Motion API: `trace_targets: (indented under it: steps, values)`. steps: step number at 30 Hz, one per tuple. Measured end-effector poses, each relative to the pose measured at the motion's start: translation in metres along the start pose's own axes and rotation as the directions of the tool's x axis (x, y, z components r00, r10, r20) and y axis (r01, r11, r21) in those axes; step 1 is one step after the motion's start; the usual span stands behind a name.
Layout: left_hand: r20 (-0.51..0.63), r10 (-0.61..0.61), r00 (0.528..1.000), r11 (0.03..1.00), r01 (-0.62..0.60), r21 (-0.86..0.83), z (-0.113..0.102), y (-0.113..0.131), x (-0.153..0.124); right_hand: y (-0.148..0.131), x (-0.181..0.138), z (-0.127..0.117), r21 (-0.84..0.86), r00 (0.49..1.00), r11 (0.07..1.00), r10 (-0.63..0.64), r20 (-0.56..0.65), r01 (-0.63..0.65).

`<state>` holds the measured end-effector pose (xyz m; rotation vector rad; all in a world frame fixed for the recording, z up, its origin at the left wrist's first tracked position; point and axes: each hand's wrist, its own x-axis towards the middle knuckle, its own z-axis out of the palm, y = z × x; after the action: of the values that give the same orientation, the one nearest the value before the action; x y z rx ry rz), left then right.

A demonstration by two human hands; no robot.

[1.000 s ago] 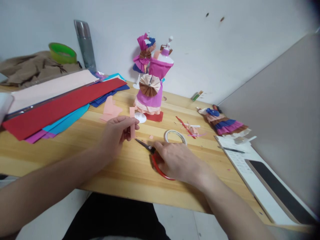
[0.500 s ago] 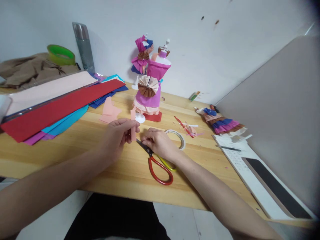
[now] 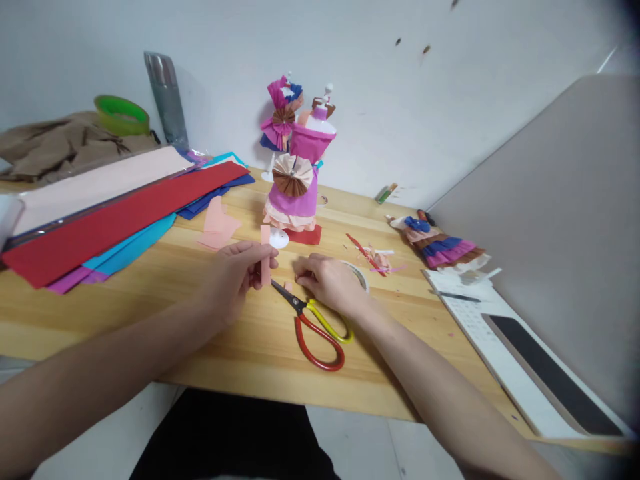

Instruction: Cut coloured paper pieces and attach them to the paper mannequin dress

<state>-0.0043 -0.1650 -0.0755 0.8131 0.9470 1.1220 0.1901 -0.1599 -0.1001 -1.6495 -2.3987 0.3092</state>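
Observation:
My left hand [image 3: 245, 270] pinches an upright strip of salmon-pink crepe paper [image 3: 265, 257] between thumb and fingers. My right hand [image 3: 323, 277] has its fingers curled together above the table, and whatever may be in them is hidden. Below both hands lie scissors [image 3: 299, 305] with one red and one yellow handle, blades pointing toward the left hand. A tiny pink paper scrap [image 3: 288, 286] lies by the blades. Partly behind the right hand is a roll of tape [image 3: 361, 273]. Beyond the hands stands a small dress form [image 3: 300, 200] in a magenta paper dress with a pleated rosette.
Salmon paper pieces [image 3: 219, 227] and long folded sheets, including a red one [image 3: 125, 213], lie left. A bottle [image 3: 167, 100] stands at the wall. Paper scraps [image 3: 376, 259], a ruffled paper dress [image 3: 440, 243] and a white board with a black panel [image 3: 530, 373] are right.
My right hand has shifted right, away from the scissors, uncovering the small pink scrap and more of the yellow handle while covering more of the tape roll. My left hand still holds the strip.

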Motion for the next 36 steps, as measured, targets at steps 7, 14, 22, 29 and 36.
trace_targets:
  steps: [7, 14, 22, 29, 36]
  values:
    - [-0.010, -0.012, 1.000, 1.000, 0.012, -0.007, -0.001, -0.002, 0.001, -0.003, 0.002, 0.003, 0.130, 0.973, 0.965, -0.227, -0.028, 0.229]
    - [0.004, -0.003, 1.000, 1.000, 0.003, -0.006, -0.001, -0.002, 0.001, -0.007, 0.004, 0.005, -0.003, 0.915, 0.916, -0.402, 0.040, 0.402]
    - [-0.002, -0.007, 1.000, 1.000, 0.007, -0.007, 0.000, 0.001, 0.000, 0.045, -0.001, -0.042, -0.050, 0.966, 0.997, 0.047, -0.256, -0.062]
    - [0.015, -0.005, 1.000, 1.000, 0.005, 0.023, 0.001, 0.001, -0.003, 0.118, -0.008, -0.064, -0.117, 0.807, 0.882, 0.355, -0.472, -0.457]
    - [0.038, -0.020, 0.999, 0.998, 0.018, 0.052, 0.002, 0.000, -0.004, 0.142, -0.012, -0.056, -0.083, 0.844, 0.877, 0.425, -0.327, -0.474]
